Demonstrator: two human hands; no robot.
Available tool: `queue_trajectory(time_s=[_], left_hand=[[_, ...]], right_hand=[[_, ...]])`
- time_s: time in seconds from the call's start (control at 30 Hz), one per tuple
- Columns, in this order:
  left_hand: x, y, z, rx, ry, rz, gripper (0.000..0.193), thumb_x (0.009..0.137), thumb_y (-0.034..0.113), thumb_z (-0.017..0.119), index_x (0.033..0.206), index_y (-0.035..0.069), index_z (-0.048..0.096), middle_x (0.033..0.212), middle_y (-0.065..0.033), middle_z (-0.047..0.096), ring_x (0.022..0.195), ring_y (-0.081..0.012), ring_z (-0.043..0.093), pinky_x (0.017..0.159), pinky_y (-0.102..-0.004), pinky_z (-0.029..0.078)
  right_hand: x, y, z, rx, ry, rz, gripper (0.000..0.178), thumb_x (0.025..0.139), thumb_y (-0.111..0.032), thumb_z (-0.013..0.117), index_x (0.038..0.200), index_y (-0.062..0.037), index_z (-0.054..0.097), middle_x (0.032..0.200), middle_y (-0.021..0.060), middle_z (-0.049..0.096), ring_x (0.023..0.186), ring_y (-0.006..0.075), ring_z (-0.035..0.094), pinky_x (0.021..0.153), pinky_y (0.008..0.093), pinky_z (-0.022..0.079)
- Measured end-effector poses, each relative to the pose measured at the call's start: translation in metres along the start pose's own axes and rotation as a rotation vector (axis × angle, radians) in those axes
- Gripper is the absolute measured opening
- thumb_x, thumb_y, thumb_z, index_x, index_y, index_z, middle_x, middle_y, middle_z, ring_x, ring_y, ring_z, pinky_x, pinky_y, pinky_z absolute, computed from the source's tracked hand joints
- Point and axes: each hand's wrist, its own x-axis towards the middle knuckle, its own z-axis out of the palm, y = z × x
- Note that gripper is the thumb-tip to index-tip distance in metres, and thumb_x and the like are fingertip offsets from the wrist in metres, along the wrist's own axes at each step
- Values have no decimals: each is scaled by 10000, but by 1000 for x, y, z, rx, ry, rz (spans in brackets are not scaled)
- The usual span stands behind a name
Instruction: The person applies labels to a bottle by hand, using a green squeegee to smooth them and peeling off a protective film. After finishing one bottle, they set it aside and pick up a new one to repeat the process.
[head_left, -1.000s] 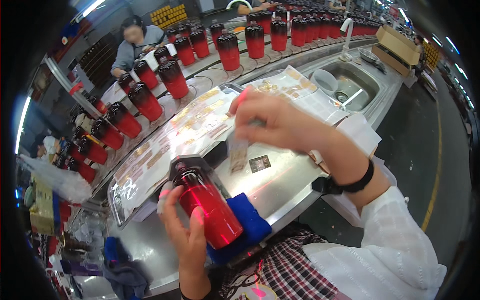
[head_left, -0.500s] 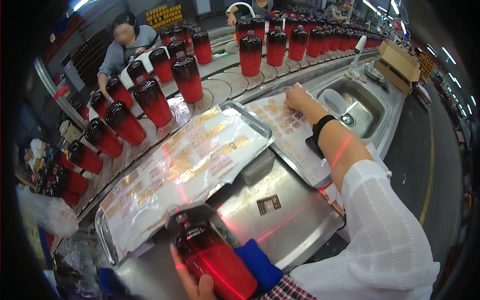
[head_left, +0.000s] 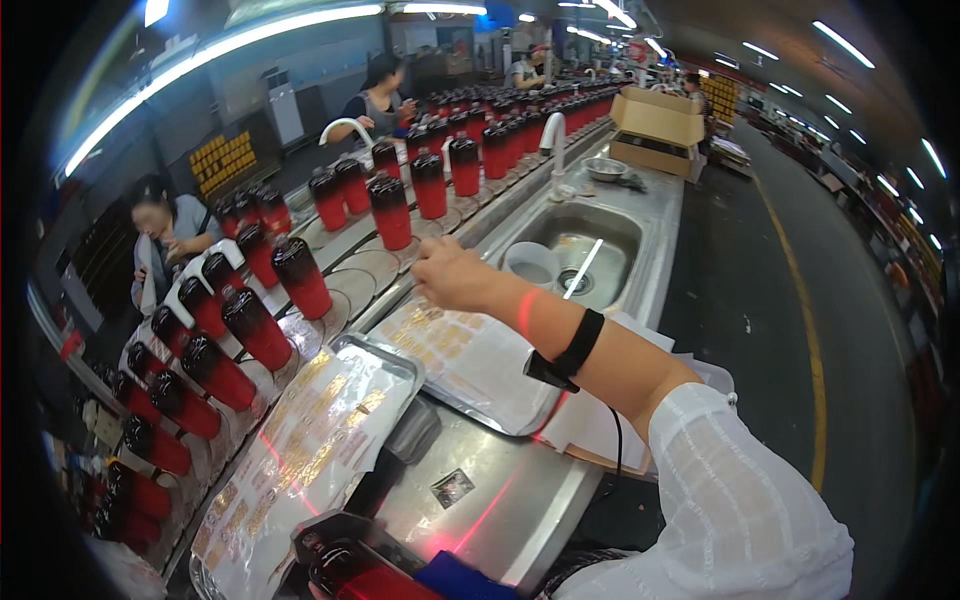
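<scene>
My right hand [head_left: 445, 273] is closed above the far end of a tray holding a printed decal sheet [head_left: 470, 345] with gold patterns. Its fingertips are turned away, so what they pinch, if anything, is hidden. At the lower edge, a glossy black-to-red bottle [head_left: 365, 577] lies tilted in a dark holder [head_left: 335, 523]; the frame cuts off most of it. Of my left hand hardly anything shows beside that bottle, and its fingers cannot be made out. A second decal sheet [head_left: 300, 450] covers the metal tray at left. Red light lines cross the sheets and my right forearm.
Many black-and-red bottles [head_left: 390, 212] stand on a conveyor of round plates [head_left: 360, 285] beyond the trays. On the right are a steel sink [head_left: 610, 250], a plastic tub [head_left: 530, 265], a white faucet [head_left: 555, 150] and a cardboard box [head_left: 655, 125]. Several people work nearby.
The view has swung right and up, so the near bottle and my left hand have dropped mostly out of the frame. My right hand has moved from over the decal sheet toward its conveyor-side end.
</scene>
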Motion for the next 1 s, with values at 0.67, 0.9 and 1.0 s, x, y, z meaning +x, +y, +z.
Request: queue_trajectory(time_s=[0.67,0.9,1.0], left_hand=[[-5,15,-63,-351,-208,44,647,957,318,513,1481,46,248,1309,-196,507,1132,-303,575,960,-434,484],[-7,-8,2,-87,-60,139,931,905,373,649,1531,22,54,1453,-186,352,1309,-272,412,1094,-384,333],[-31,-8,11,171,-206,237,1116,810,388,749,1515,-35,-6,1487,-255,289,1333,-330,385,1123,-429,274]], right_hand=[[-150,-145,-59,440,-56,-326,139,856,-181,655,858,-48,615,1070,110,547,1033,333,503,875,405,472],[-147,-129,-76,548,20,-607,116,851,-91,670,870,-36,569,1011,124,539,975,313,521,871,403,424],[-150,-136,-80,631,13,-654,93,853,-75,656,855,-28,576,1042,124,561,968,293,540,850,371,442]])
